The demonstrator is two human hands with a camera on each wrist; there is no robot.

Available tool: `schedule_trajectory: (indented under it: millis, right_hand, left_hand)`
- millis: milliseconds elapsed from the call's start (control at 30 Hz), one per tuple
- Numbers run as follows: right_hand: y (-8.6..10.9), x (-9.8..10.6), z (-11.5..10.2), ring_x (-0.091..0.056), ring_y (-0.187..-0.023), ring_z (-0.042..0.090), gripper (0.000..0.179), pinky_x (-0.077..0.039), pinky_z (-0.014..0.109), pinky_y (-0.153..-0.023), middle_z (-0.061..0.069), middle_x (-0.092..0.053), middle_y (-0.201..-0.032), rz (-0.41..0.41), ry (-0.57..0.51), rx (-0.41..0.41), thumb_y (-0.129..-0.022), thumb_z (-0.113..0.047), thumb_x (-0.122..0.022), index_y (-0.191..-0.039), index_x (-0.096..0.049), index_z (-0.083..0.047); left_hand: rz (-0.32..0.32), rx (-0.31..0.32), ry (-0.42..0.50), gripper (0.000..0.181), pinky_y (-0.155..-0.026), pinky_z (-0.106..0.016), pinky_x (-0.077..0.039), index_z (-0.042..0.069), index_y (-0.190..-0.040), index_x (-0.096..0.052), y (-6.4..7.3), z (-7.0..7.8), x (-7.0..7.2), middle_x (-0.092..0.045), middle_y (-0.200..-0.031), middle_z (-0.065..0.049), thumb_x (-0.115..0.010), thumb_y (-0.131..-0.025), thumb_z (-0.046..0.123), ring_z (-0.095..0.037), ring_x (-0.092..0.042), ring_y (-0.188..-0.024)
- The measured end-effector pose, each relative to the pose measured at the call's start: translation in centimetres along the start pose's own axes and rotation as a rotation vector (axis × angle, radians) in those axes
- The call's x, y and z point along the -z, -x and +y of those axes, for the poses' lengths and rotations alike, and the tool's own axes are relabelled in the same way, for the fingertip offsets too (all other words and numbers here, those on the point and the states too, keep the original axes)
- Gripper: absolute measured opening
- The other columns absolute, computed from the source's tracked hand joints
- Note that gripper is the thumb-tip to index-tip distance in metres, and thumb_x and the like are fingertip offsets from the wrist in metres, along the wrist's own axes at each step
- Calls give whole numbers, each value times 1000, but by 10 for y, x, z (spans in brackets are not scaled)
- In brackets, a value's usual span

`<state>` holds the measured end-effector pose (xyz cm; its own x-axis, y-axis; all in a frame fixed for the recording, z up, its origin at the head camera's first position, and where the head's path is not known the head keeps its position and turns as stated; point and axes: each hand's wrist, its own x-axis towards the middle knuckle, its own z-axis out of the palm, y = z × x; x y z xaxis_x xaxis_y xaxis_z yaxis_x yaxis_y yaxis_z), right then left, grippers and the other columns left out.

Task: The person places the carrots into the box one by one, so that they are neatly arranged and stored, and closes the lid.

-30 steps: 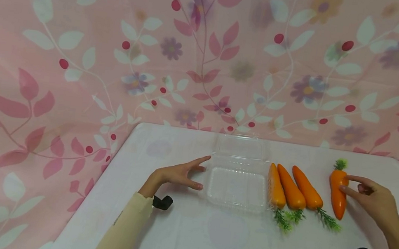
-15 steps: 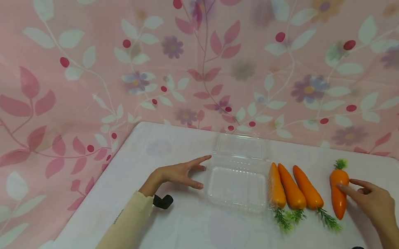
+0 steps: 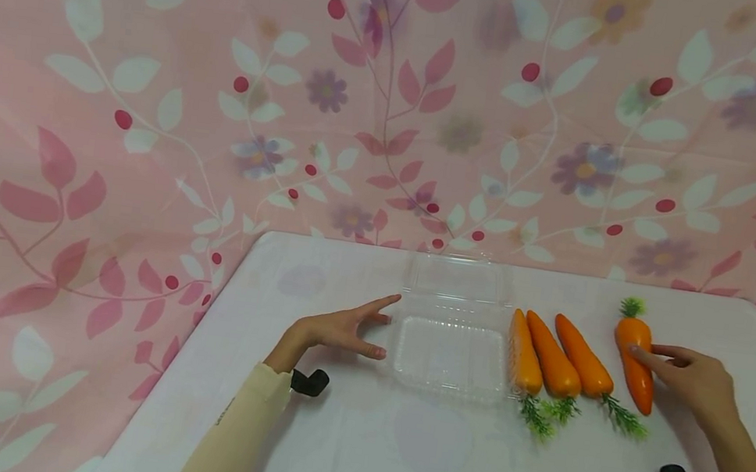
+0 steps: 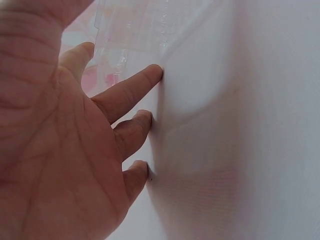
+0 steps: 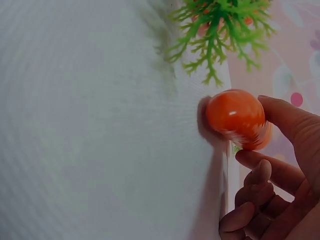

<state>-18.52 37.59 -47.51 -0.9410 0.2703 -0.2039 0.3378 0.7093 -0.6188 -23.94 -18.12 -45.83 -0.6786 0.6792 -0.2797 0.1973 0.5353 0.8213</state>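
At the right end of the table lies an orange carrot (image 3: 636, 370), its green top pointing away from me. My right hand (image 3: 696, 381) pinches it, thumb on one side and index finger on the other; the right wrist view shows the carrot's rounded orange tip (image 5: 236, 114) between them. To the left, my left hand (image 3: 341, 330) rests beside a clear plastic clamshell box (image 3: 450, 355), fingers spread and holding nothing. In the left wrist view that hand's fingertips (image 4: 156, 72) touch the white tabletop. The box stands open, with its lid (image 3: 459, 279) folded back.
Several more things share the white table (image 3: 351, 453): a left carrot (image 3: 525, 352), a middle carrot (image 3: 553, 356) and a right carrot (image 3: 584, 357) lie side by side at the box's right, green tops toward me. Behind the table hangs a pink floral cloth (image 3: 393, 112).
My right hand has shifted left and closed its pinch on the far-right carrot. That carrot's green-topped end has swung left, so it now lies more slanted. My left hand has stayed put.
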Motion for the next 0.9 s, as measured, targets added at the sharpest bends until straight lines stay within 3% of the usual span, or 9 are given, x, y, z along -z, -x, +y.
schedule_trajectory:
  millis: [133, 333, 567, 900]
  right_hand:
    - [-1, -1, -1, -42, -103, 52, 94, -45, 53, -71, 42, -45, -122, -12, 13, 4, -88, -67, -58, -131, -49, 16]
    - [-2, -2, -2, -42, -103, 52, 95, -45, 58, -75, 41, -46, -120, -35, 45, 2, -87, -68, -58, -130, -49, 16]
    - [2, -3, -4, -52, -91, 42, 83, -44, 34, -60, 39, -54, -112, 37, 86, 93, -89, -60, -62, -127, -54, 14]
    - [2, -3, -2, -49, -93, 43, 84, -42, 33, -60, 39, -51, -117, 37, 64, 84, -89, -60, -62, -128, -55, 14]
  left_hand:
    - [-4, -3, 0, 101, -115, -56, -18, 41, -158, -8, 0, 0, 0, -33, -156, -7, -78, -85, 39, -18, -22, -145]
    - [-6, 0, 0, 101, -115, -55, -18, 45, -157, -8, -1, 0, -1, -32, -156, -6, -78, -85, 40, -17, -22, -145]
    - [-8, -3, -8, 103, -115, -56, -18, 36, -159, -6, -2, 0, 0, -32, -156, -6, -77, -85, 40, -18, -22, -146]
    - [-15, -2, -2, 102, -114, -58, -18, 37, -159, -6, -1, 0, 1, -31, -157, -7, -77, -85, 40, -20, -20, -146]
